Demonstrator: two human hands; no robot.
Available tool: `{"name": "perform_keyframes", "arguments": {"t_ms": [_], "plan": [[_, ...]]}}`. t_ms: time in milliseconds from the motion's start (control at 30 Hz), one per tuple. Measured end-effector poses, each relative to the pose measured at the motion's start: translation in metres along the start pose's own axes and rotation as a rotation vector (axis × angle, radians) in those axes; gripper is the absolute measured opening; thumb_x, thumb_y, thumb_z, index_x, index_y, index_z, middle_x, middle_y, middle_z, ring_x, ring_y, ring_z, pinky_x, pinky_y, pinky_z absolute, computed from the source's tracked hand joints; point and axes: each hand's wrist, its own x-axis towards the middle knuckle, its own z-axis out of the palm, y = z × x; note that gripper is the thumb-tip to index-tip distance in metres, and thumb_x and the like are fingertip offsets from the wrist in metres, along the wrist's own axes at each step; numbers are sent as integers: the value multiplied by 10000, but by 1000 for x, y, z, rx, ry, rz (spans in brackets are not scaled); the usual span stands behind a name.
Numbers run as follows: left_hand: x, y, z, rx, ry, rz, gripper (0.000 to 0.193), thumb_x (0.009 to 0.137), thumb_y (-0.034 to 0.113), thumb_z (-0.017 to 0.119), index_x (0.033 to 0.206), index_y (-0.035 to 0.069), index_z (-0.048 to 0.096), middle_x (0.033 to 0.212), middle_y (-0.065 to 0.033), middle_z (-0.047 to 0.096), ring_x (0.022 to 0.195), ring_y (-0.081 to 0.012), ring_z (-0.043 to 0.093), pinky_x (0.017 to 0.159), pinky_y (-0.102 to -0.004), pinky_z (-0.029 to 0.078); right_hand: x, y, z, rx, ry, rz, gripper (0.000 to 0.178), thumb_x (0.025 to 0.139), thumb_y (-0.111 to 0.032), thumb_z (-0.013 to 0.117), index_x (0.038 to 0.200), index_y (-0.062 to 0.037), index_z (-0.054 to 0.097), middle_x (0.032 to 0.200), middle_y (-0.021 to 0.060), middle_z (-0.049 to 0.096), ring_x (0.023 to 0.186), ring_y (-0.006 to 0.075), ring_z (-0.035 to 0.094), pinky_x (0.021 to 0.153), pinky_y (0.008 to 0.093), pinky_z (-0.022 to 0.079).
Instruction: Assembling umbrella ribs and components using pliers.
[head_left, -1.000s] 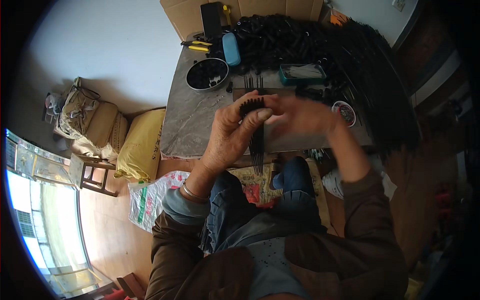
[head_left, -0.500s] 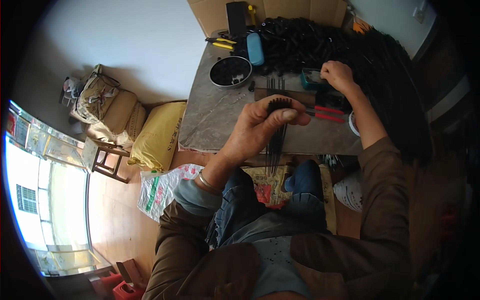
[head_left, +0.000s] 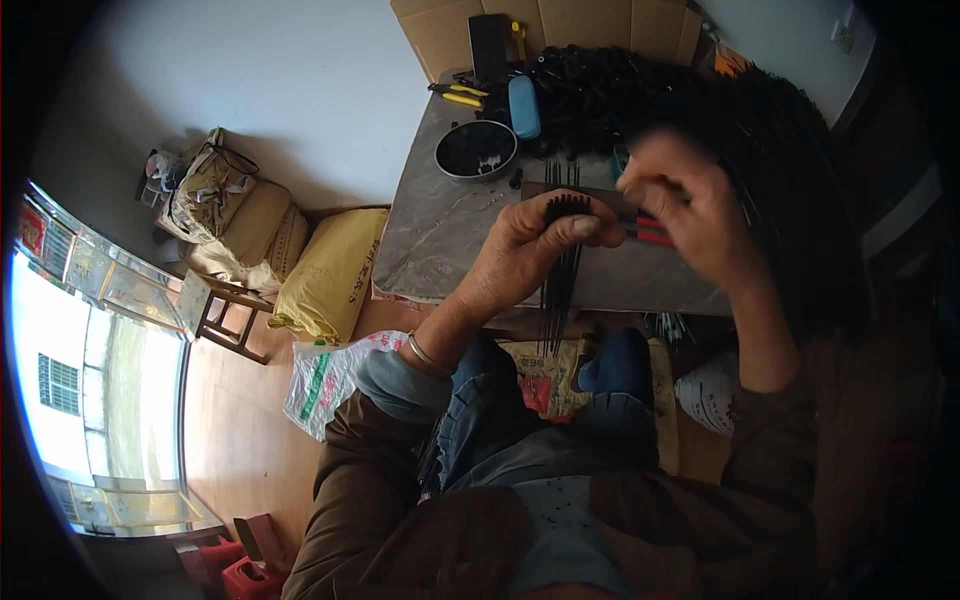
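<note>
"Where are our rods (head_left: pixel 557 290)?"

"In our closed left hand (head_left: pixel 525 250); at its three o'clock our right hand (head_left: pixel 695 215) half-curls, holding or not, we cannot tell."

"At eleven o'clock, the bowl (head_left: pixel 466 179) has black and white bits (head_left: pixel 488 163)."

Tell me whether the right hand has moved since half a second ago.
Yes: judged against the blue case, the right hand has moved toward the near edge of the table.
</note>
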Motion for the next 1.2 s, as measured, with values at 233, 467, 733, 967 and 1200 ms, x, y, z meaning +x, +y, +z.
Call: {"name": "perform_keyframes", "arguments": {"t_ms": [233,467,733,967,1200], "plan": [[4,-4,0,16,7,17,252,980,145,532,1163,-13,601,1020,-146,691,1011,-228,659,942,-364,507,-14,-15,12,-22,20,10,112,842,66,631,929,-3,646,825,52,594,718,136,625,603,244,512],[4,-3,0,27,-2,22,270,992,166,511,1169,-17,602,1025,-140,689,1016,-227,654,944,-366,506,-16,-17,10,15,15,56,145,840,80,619,957,-2,645,827,49,589,733,132,622,608,243,509],[3,-4,-2,27,7,26,270,989,168,518,1166,-15,605,1020,-135,689,1014,-221,653,945,-358,503,-16,-15,13,9,22,21,139,840,74,626,951,-7,649,833,48,589,732,129,617,609,241,506],[3,-1,1,35,8,29,225,973,142,545,1132,1,619,1000,-94,698,992,-170,653,907,-307,520,-14,-18,13,-29,41,-25,126,827,71,644,928,-4,653,839,51,601,746,137,649,618,237,540],[6,4,-1,195,-30,21,240,942,116,591,1148,-3,625,1025,-100,696,1021,-167,643,930,-308,505,-10,-25,4,-104,7,-43,110,818,62,658,903,-8,655,827,50,606,727,142,652,602,239,545]]}}
